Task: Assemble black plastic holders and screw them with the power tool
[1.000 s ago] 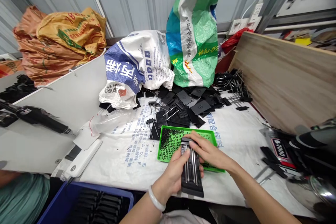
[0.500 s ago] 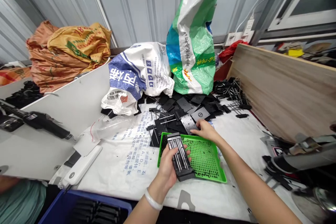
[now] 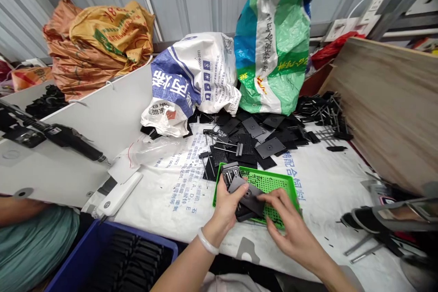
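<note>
My left hand [image 3: 226, 205] grips a black ribbed plastic holder [image 3: 230, 174] with metal pins, held over the near left corner of a green perforated tray [image 3: 278, 183]. My right hand [image 3: 290, 228] pinches a flat black square plate [image 3: 249, 193] and lays it against the top of that holder. A pile of black plates and pins [image 3: 255, 137] lies just beyond the tray on the printed white sheet [image 3: 178, 182].
A white-blue sack [image 3: 190, 82] and a green sack [image 3: 273, 41] stand behind the pile; a wooden board [image 3: 386, 109] leans at the right. A blue crate [image 3: 119, 260] of black parts sits near left. Another person's sleeve [image 3: 30, 246] shows at far left.
My right hand went to the pile, took a black plate and brought it back onto the holder. My left hand kept the holder, lifting it slightly toward the tray's left corner.
</note>
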Demonstrator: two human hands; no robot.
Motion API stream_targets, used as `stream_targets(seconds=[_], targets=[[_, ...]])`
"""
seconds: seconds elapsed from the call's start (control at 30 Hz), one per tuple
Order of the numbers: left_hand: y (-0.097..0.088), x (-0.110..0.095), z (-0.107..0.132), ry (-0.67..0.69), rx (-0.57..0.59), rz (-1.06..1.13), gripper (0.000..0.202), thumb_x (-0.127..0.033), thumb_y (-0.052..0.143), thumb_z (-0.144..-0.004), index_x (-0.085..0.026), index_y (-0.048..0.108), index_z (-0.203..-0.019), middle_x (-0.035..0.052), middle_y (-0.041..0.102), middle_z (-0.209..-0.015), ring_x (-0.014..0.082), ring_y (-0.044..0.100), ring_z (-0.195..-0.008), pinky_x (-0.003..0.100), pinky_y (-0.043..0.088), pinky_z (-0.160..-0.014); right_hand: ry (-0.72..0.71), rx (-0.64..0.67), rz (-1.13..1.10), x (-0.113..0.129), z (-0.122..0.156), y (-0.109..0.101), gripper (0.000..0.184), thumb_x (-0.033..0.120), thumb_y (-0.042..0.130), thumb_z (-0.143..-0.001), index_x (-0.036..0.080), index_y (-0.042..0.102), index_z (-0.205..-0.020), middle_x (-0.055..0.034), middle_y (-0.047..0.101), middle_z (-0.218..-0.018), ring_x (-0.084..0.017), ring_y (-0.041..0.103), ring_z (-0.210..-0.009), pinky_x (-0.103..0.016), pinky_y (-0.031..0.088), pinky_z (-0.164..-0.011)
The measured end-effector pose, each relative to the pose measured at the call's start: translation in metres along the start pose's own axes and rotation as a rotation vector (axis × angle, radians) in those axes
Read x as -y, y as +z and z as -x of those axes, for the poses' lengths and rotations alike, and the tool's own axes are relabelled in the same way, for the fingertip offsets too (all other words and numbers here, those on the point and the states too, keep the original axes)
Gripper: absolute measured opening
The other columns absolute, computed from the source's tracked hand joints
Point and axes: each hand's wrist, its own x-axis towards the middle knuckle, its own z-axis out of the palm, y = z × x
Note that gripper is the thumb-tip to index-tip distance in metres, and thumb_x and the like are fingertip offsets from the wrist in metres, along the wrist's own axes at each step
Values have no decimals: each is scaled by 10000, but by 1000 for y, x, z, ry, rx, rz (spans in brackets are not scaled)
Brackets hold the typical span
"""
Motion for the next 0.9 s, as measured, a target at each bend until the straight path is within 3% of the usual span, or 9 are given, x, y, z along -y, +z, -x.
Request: stream_targets(seconds=[0.1, 0.2, 0.43, 0.57, 0.67, 0.9], targets=[[2, 0, 6, 33, 61, -56, 500, -236, 814, -662, -186, 585, -1104, 57, 702, -984, 178, 651, -862, 315, 490, -846, 80, 8, 44, 2, -8, -4, 601, 315, 593, -862, 242, 352, -1408, -112, 463, -1103, -280, 557, -1028, -414, 544, -843], [4, -3, 10, 32, 104, -80, 519, -222, 829, -639, -187, 593, -1100, 61, 694, -1002, 194, 644, -908, 341, 474, -898, 49, 70, 16, -2, -11, -1, 633, 335, 603, -874, 273, 322, -1438, -99, 483, -1121, -267, 573, -1016, -390, 554, -819], [-6, -9, 15, -97, 194, 139, 437, -154, 719, -701, -180, 610, -1124, 56, 694, -1064, 229, 634, -1014, 356, 454, -947, 65, -202, -10, -15, 3, 14, 565, 326, 566, -907, 222, 330, -1409, -125, 482, -1145, -292, 515, -1070, -457, 493, -893], [-8, -10, 17, -217, 142, 268, 320, -314, 612, -810, -165, 650, -1090, 74, 717, -1024, 263, 637, -1045, 392, 460, -963, 97, -278, -89, -16, 6, 18, 503, 324, 562, -907, 202, 370, -1356, -121, 485, -1121, -281, 515, -1040, -437, 496, -848], [-4, -10, 17, -285, 122, 280, 399, -462, 539, -870, -155, 684, -1078, 94, 725, -1037, 281, 636, -1070, 403, 461, -978, 83, -290, -98, -13, 5, 17, 495, 331, 575, -895, 206, 390, -1336, -112, 494, -1114, -278, 517, -1034, -428, 493, -842], [7, 4, 18, -144, 70, 274, 513, -550, 497, -900, -148, 687, -1156, 97, 694, -1188, 255, 588, -1176, 359, 408, -1054, 173, -227, -72, 12, -4, 15, 446, 358, 607, -872, 209, 476, -1272, -103, 514, -1041, -281, 533, -991, -438, 500, -843]])
